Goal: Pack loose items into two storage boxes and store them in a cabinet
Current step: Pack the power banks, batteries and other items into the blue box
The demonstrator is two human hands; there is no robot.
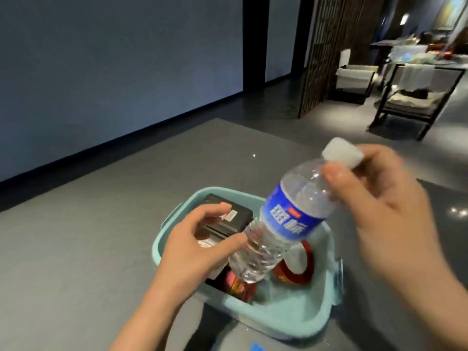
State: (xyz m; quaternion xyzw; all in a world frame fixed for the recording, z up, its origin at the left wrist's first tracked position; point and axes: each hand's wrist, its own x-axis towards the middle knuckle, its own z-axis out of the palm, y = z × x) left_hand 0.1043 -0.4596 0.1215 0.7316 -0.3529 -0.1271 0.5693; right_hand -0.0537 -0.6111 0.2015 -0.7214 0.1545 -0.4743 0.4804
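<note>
A clear plastic water bottle with a blue label and a white cap hangs tilted over a light blue storage box on the grey table. My right hand grips the bottle at its neck, just under the cap. The bottle's base dips into the box. My left hand reaches over the box's left side, thumb touching the bottle's lower part, fingers spread above a black box that lies inside. Red packaged items also lie in the box, partly hidden by the bottle.
The grey table stretches left and back to a dark wall base. Dark-framed chairs and a cluttered table stand at the back right. A blue scrap lies at the table's near edge.
</note>
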